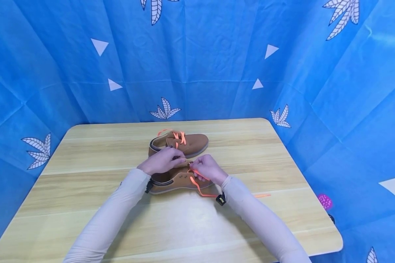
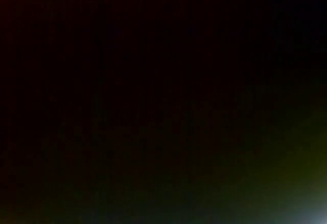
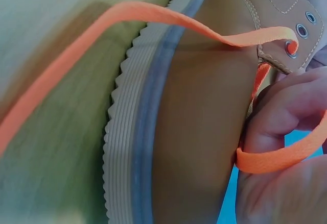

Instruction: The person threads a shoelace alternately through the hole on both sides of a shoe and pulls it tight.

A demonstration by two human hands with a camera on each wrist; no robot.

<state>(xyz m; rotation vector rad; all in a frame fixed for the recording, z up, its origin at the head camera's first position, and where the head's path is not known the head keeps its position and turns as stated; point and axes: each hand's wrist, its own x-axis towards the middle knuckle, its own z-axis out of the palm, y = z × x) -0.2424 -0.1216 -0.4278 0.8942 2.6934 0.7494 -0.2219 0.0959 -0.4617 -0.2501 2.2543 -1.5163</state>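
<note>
Shoe [image 1: 176, 182], brn w/ ridged sole [image 3: 122, 132], orange lace [image 3: 143, 12] part-threaded

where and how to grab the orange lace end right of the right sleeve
Probably pinch the orange shoelace end near its tip, from above and the right: it's a narrow strip pointing right, seemingly lying on the table, while the right sleeve blocks its left side.
</note>
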